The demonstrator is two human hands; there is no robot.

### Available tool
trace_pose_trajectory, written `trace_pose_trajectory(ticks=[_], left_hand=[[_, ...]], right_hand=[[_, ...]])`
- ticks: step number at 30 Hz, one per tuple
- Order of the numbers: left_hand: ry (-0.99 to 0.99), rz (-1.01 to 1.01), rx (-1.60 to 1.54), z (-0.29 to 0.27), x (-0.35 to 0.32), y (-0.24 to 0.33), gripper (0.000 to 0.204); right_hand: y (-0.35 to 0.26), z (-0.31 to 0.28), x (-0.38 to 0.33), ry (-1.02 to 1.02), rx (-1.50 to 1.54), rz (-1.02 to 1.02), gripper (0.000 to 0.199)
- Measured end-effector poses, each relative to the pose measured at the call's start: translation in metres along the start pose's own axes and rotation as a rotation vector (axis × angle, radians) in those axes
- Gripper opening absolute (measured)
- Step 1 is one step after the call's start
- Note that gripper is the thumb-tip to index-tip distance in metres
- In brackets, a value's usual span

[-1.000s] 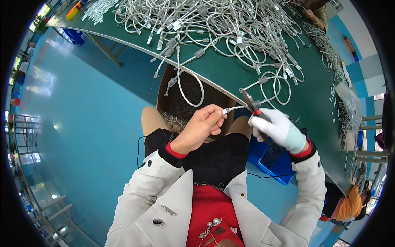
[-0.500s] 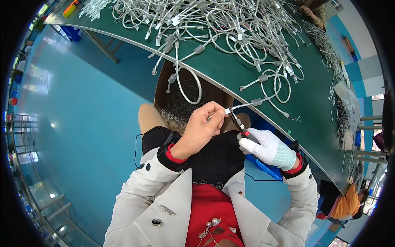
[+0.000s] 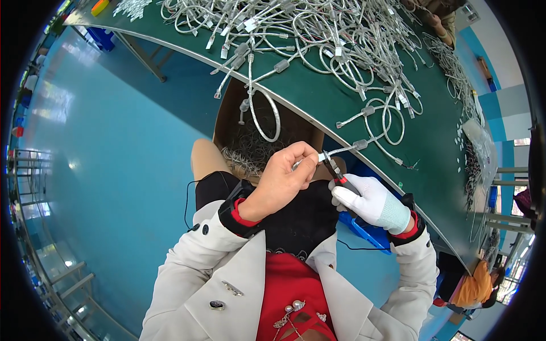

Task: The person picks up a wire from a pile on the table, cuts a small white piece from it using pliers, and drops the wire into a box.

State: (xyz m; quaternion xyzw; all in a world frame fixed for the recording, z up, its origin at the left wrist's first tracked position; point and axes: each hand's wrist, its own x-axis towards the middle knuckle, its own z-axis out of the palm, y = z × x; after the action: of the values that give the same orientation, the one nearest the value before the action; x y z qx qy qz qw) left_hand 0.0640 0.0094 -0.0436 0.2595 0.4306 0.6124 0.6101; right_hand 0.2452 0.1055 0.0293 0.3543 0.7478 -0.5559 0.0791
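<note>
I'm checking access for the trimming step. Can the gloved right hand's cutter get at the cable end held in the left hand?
Probably yes. The left hand pinches the grey cable with its end exposed, and the right hand has the cutter tip right at it, nothing between them.

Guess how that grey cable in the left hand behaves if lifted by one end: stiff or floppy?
Probably floppy: the grey cable droops from the left hand to the green table, and its neighbours lie in loose loops. Likely light, since fingertips alone hold it. Its end plug may swing.

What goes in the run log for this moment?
left hand: pinches grey cable | right hand: gloved, small cutters at cable | green table
</note>
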Motion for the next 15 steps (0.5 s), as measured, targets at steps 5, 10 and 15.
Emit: trace_pose_trajectory(ticks=[5,10,15], left_hand=[[-0.008,-0.026,-0.031,-0.0011,0.0008,0.0011,0.009],[-0.021,-0.012,0.009,-0.0017,0.0016,0.0048,0.01],[-0.004,-0.002,0.033,-0.0021,-0.0006,0.0041,0.01]], right_hand=[[0.0009,-0.0004,0.0006,0.007,0.053,-0.003,0.035],[0.0016,-0.0026,0.0015,0.03,-0.08,-0.065,0.033],[-0.0052,-0.0044,0.0012,0.016,-0.139,-0.021,0.031]])
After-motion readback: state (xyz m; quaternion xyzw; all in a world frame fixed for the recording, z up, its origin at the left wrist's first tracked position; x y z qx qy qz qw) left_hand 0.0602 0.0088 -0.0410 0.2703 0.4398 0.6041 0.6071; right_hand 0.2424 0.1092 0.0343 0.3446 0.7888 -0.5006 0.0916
